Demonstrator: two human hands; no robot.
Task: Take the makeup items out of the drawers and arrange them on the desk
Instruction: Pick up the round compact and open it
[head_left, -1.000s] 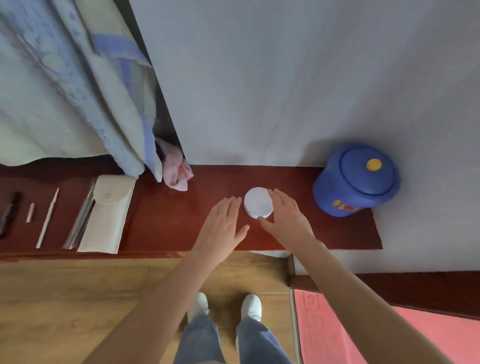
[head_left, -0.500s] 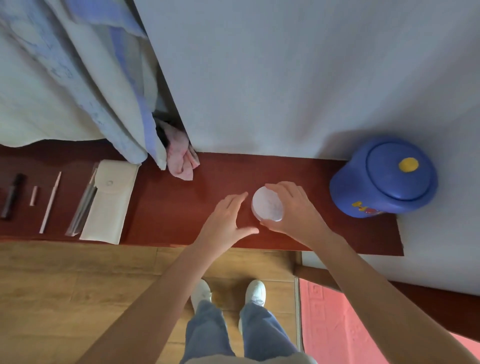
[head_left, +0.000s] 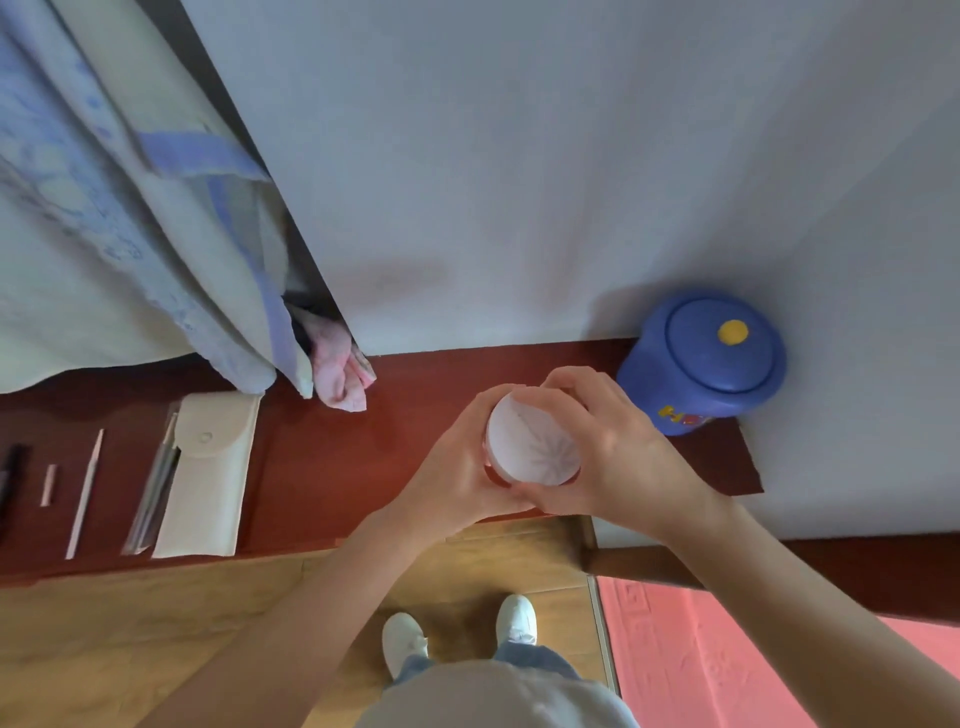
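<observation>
Above the dark red, glossy desk, both hands close around a small round jar with a flat, matte white lid faintly marked by a radiating pattern. The left hand cups it from the left, the right hand from the right, fingers wrapped on its sides; the body below the lid is mostly hidden, only a reddish sliver showing. To the left lie a cream, soft-looking snap pouch, a clear sleeve just beside it, a thin pale stick, a short pink piece and a dark item cut off by the edge. A smooth blue plastic lidded pot stands at the right end. Patterned curtain fabric drapes over the desk's back.
</observation>
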